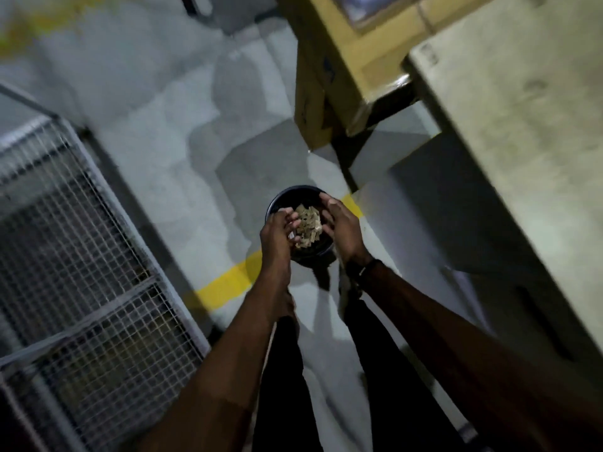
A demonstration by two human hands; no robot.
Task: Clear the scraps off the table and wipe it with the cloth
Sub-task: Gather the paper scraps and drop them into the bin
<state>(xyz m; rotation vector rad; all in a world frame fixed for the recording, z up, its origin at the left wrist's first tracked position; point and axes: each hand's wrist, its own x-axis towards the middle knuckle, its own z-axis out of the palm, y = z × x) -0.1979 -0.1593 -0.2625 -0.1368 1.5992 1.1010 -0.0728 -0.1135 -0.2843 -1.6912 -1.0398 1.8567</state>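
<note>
Grey wire-mesh cage panels [81, 256] stand along the left, on a pale floor crossed by a yellow painted line [225, 282]. Over a round black bin [287, 199] that sits on that line, the left hand [279, 234] and the right hand [341, 228] face each other, cupping a heap of small tan scraps [308, 226] between them above the bin's mouth. The fingers of both hands are curled inward around the heap, those of the left hand held close together. Further right, a yellowish cardboard box [329, 60] sits at the far corner of the pale, stained counter [522, 141], whose near edge runs down the right side.
</note>
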